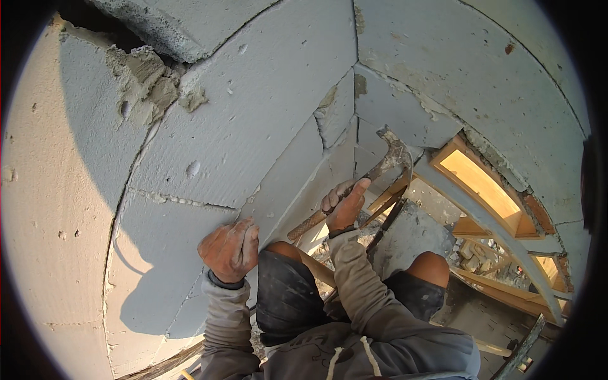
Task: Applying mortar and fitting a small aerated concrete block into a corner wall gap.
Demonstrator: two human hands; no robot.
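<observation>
My right hand [345, 206] is wrapped round the handle of a claw hammer [396, 152]. The hammer's worn, mortar-stained head points up and away, and its textured grip sticks out below my fist. My left hand [229, 250] is closed, dusty and held up against the pale block wall [221, 136]. Its fingers are bunched together, and whatever may be between them is hidden. Just above it runs a mortar joint between blocks. The hammer head is well apart from my left hand.
Rough mortar [145, 85] bulges beside a dark gap at upper left. On the right is a wooden frame [484, 183] in a wall opening, crossed by a curved grey bar [500, 237]. Rubble [478, 256] lies far below. My bent knees are near the wall.
</observation>
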